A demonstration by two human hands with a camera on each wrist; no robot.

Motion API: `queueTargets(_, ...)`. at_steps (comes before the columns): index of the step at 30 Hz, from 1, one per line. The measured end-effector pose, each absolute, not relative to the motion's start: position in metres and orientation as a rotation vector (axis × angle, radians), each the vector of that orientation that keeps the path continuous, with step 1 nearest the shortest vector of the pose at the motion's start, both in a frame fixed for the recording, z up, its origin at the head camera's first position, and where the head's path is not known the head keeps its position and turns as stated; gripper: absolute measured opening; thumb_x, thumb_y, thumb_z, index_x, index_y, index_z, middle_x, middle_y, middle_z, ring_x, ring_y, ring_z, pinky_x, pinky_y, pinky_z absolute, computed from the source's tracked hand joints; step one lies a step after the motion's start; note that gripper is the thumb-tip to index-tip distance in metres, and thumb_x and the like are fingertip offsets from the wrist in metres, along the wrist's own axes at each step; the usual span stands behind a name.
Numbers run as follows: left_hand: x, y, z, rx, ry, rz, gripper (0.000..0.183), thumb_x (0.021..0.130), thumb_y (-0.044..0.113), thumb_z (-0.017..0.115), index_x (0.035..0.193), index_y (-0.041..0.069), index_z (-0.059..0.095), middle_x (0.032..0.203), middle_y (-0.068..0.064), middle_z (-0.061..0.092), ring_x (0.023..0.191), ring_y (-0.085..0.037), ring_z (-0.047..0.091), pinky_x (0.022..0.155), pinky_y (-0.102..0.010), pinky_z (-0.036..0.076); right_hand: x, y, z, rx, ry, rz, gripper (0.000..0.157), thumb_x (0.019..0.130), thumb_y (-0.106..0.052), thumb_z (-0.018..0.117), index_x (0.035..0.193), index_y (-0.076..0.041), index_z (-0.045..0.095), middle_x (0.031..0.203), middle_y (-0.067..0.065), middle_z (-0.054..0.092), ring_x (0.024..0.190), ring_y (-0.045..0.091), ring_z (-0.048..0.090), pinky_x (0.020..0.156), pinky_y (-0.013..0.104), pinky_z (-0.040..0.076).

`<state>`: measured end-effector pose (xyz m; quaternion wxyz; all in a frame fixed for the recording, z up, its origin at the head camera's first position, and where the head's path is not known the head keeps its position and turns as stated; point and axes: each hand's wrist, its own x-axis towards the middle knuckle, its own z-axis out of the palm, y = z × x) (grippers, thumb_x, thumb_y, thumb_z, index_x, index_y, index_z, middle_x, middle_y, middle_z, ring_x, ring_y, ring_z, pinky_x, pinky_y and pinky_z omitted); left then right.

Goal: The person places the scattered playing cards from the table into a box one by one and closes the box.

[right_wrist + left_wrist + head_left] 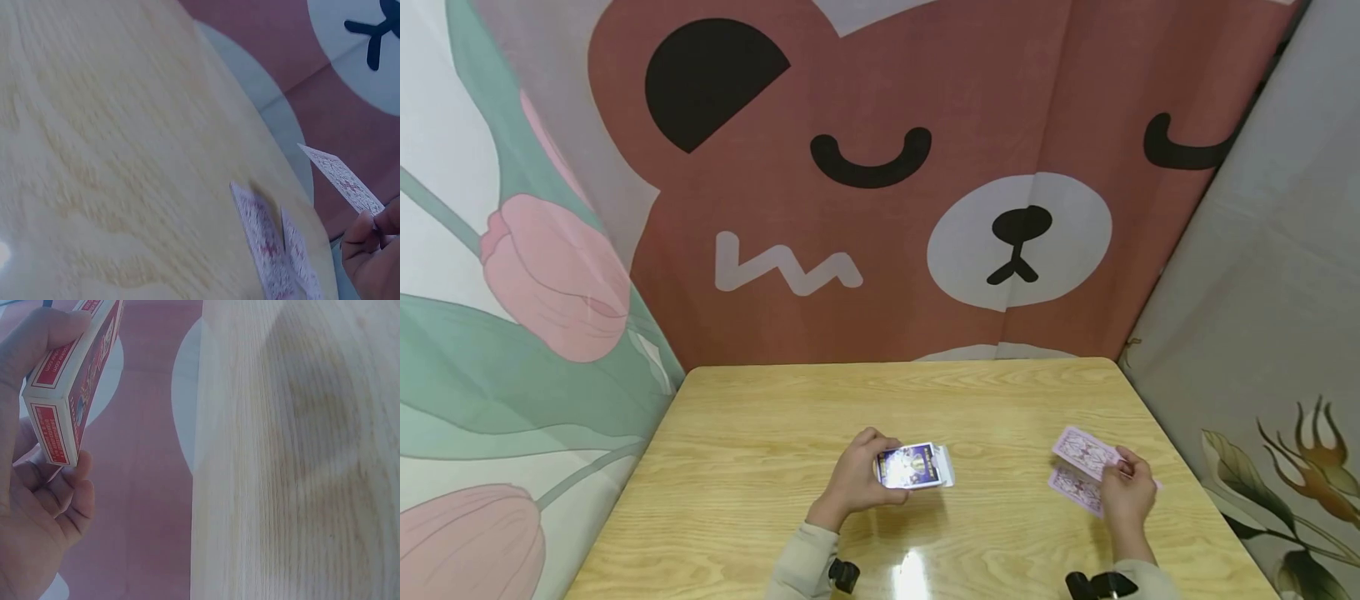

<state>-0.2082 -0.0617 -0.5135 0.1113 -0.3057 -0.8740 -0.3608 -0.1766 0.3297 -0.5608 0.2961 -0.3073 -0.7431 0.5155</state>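
My left hand grips a playing-card box above the middle of the table, thumb on one narrow side and fingers on the other. Its white flap sticks out at the right end. Red printed panels show on the box in the left wrist view. Over on the right, my right hand pinches a playing card by its edge, pink patterned back showing. Below it, two similar cards lie on the table, one long card and another card beside it, in the right wrist view.
The light wooden table ends at a back edge against a brown bear-print curtain. Printed curtains also stand along the left and right sides. Black straps sit on both wrists.
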Motion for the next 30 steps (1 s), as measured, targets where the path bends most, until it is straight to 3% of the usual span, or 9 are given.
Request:
queueTargets(12, -0.208, -0.061, -0.512, -0.866, -2.546, -1.077, 0.062, 0.051, 0.032, 0.085, 0.105, 0.009, 0.066, 0.092, 0.007, 0.053, 0.078, -0.007, 0.049, 0.069, -0.022, 0.045, -0.176, 0.302, -0.538, -0.686, -1.867, 1.664, 0.038, 0.083, 0.012, 0.045, 0.120, 0.012, 0.050, 0.091, 0.010, 0.042, 0.065, -0.002, 0.043, 0.050, 0.011, 0.042)
queueTargets(30, -0.209, -0.059, -0.514, -0.860, -2.564, -1.051, 0.062, 0.050, 0.034, 0.084, 0.104, 0.010, 0.067, 0.093, 0.007, 0.053, 0.079, -0.007, 0.049, 0.069, -0.022, 0.045, -0.177, 0.272, -0.520, -0.573, -1.848, 1.837, 0.035, 0.085, 0.012, 0.050, 0.120, 0.015, 0.051, 0.085, 0.006, 0.051, 0.068, 0.003, 0.049, 0.051, 0.016, 0.047)
